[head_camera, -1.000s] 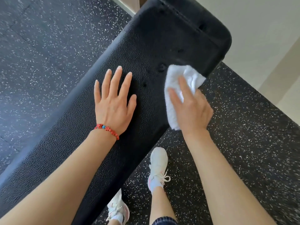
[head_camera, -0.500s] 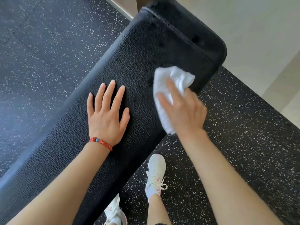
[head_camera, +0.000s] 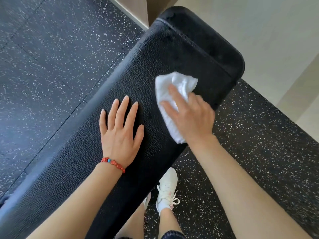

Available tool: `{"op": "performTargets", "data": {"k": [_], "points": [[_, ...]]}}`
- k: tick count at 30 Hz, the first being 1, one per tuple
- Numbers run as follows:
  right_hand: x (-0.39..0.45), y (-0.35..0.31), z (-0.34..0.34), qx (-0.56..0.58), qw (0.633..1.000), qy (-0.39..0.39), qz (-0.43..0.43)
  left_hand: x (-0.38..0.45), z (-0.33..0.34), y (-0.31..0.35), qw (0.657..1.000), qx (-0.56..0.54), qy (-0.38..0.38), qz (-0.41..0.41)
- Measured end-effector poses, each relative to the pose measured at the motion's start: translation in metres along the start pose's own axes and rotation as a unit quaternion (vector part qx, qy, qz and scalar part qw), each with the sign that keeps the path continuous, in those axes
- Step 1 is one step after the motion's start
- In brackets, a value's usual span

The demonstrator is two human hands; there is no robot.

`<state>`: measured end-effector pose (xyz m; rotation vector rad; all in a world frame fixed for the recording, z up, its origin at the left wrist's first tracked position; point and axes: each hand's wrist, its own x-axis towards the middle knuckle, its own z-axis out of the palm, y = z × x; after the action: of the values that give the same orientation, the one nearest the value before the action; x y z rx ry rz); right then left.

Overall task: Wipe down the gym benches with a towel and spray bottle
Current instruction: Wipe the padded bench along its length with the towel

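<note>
The towel (head_camera: 174, 94), white and bunched, lies on the black bench (head_camera: 138, 100) pad near its far end, pressed under the right hand (head_camera: 191, 118), fingers spread over it. The left hand (head_camera: 120, 133) rests flat, open, beside it. Best to keep firm, overlapping strokes out to the pad's edges.

Black padded bench (head_camera: 110, 94) with pebbled upholstery, running from 7 o'clock to 1 o'clock over speckled rubber floor (head_camera: 51, 49). On its pad: the left hand (head_camera: 120, 133), flat, at centre; a white towel (head_camera: 172, 100) at its 2 o'clock, pressed under the right hand (head_camera: 191, 116).
</note>
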<state>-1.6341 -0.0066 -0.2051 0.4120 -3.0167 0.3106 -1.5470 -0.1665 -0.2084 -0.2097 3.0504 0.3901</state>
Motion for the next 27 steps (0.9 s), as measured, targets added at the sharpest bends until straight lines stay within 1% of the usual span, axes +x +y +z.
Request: {"op": "performTargets", "data": {"k": [4, 6, 8, 11, 13, 15, 17, 19, 21, 24, 26, 27], "points": [[0.053, 0.015, 0.005, 0.006, 0.994, 0.008, 0.111, 0.005, -0.003, -0.009, 1.0, -0.007, 0.014, -0.012], [0.059, 0.011, 0.007, 0.006, 0.991, 0.018, 0.136, 0.01, -0.003, -0.016, 1.0, -0.002, 0.017, -0.021], [0.039, -0.007, 0.009, 0.004, 0.992, 0.033, 0.124, 0.015, -0.004, -0.021, 1.0, 0.002, 0.015, -0.026], [-0.01, -0.046, 0.011, -0.015, 0.999, 0.034, 0.026, 0.018, -0.003, -0.023, 1.0, 0.005, 0.006, -0.027], [-0.019, -0.051, 0.011, -0.003, 0.999, 0.035, -0.02, 0.017, -0.004, -0.023, 1.0, 0.008, 0.0, -0.028], [-0.007, -0.042, 0.011, -0.004, 0.998, 0.054, -0.04, 0.018, -0.005, -0.022, 1.0, 0.005, -0.006, -0.026], [0.019, -0.031, 0.01, -0.023, 0.999, 0.046, -0.01, 0.019, -0.005, -0.021, 1.0, 0.005, -0.009, -0.029], [0.062, -0.021, 0.01, -0.005, 0.998, 0.003, 0.062, 0.018, -0.006, -0.021, 0.999, 0.006, -0.008, -0.031], [0.097, -0.012, 0.013, 0.011, 0.994, -0.016, 0.111, 0.021, -0.008, -0.019, 0.999, 0.0, -0.004, -0.032], [0.098, -0.018, 0.016, 0.007, 0.992, -0.002, 0.123, 0.033, -0.012, -0.016, 0.999, -0.013, 0.01, -0.042], [0.075, -0.033, 0.013, 0.013, 0.995, 0.007, 0.101, 0.048, -0.016, -0.013, 0.998, -0.024, 0.016, -0.047], [0.065, -0.039, 0.011, 0.016, 0.997, -0.001, 0.082, 0.057, -0.017, -0.011, 0.998, -0.026, 0.017, -0.048]]}}
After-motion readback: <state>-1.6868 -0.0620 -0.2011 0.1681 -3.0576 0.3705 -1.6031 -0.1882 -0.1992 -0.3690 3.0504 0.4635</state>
